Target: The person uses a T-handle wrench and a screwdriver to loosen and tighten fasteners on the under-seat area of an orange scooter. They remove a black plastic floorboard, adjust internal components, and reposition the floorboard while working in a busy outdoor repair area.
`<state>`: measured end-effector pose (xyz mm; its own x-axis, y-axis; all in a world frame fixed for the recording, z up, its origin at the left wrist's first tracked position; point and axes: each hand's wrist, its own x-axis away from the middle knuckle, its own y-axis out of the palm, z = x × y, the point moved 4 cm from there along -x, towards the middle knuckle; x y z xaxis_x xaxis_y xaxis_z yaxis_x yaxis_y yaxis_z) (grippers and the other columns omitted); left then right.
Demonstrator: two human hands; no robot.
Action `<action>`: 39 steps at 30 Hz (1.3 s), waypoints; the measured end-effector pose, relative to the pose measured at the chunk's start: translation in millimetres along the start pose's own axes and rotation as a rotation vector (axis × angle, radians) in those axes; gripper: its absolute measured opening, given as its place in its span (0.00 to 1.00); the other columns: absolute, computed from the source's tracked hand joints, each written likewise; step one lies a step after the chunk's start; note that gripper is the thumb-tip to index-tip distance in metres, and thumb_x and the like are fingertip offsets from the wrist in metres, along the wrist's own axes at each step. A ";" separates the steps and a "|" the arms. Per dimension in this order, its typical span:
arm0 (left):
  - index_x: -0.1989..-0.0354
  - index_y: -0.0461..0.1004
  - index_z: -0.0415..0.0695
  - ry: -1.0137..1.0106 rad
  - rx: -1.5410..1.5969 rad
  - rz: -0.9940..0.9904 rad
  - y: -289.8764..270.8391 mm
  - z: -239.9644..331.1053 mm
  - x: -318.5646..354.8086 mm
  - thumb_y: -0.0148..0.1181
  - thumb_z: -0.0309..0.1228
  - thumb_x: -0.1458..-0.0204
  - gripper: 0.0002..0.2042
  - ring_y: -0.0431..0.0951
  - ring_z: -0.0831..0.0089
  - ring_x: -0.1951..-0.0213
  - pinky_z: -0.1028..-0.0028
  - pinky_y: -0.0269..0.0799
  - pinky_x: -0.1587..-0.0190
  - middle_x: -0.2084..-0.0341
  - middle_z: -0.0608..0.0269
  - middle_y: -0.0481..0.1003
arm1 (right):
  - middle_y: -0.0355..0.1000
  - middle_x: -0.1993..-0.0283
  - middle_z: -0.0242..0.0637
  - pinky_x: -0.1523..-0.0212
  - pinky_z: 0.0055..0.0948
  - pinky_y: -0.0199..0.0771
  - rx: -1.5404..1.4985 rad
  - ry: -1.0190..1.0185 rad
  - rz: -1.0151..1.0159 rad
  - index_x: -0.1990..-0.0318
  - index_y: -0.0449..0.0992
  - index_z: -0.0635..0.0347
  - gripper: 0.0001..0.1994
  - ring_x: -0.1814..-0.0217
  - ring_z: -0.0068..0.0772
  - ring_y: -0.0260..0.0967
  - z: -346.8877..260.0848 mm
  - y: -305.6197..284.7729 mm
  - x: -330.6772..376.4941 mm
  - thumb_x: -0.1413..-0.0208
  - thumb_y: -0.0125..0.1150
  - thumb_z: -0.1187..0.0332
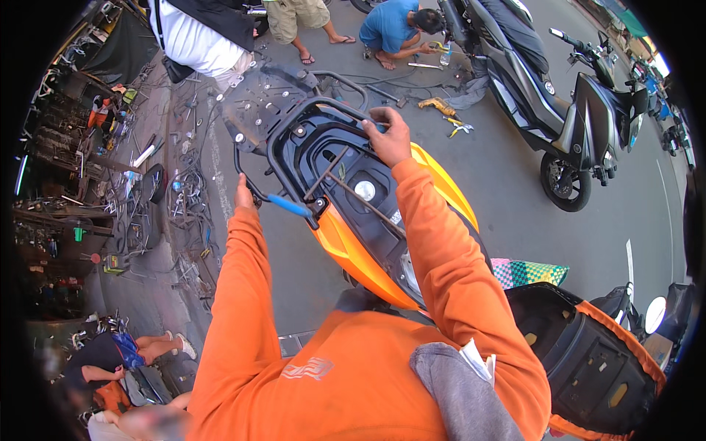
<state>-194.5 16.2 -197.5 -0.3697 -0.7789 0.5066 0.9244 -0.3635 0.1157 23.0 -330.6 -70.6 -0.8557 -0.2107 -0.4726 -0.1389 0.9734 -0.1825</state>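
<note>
A black rear rack (257,103) with a flat plate and bent side tubes sits over the tail of a yellow-and-black scooter (353,253). My left hand (244,197) is at the rack's left side tube, thumb upright, its other fingers mostly hidden. With fingers bent, my right hand (390,138) grips the right side of the black grab rail (283,125). Across the open seat area lies a T-handle wrench (368,204), just below the hands. A blue-handled tool (289,205) rests by the rail's left mount, close to my left hand.
Tools and hoses (187,184) litter the ground at left. Ahead, a person in blue (393,33) crouches near a grey scooter (529,88); another in white (198,44) bends beside the rack. A detached seat (588,360), underside up, is at lower right.
</note>
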 end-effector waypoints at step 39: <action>0.79 0.58 0.56 -0.137 0.318 -0.153 1.9 -18.0 -18.2 0.56 0.46 0.37 0.20 0.51 0.82 0.90 0.78 0.45 0.87 0.90 0.77 0.52 | 0.79 0.70 0.41 0.66 0.46 0.77 0.262 -0.291 -0.134 0.65 0.78 0.49 0.04 0.68 0.49 0.78 51.4 65.6 -63.0 0.47 0.59 0.69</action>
<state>-187.7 20.5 -221.9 -0.5094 -0.6448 0.5698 0.8505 -0.2764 0.4475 93.4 -258.1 -97.1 -0.6572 -0.3870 -0.6468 -0.0758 0.8877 -0.4541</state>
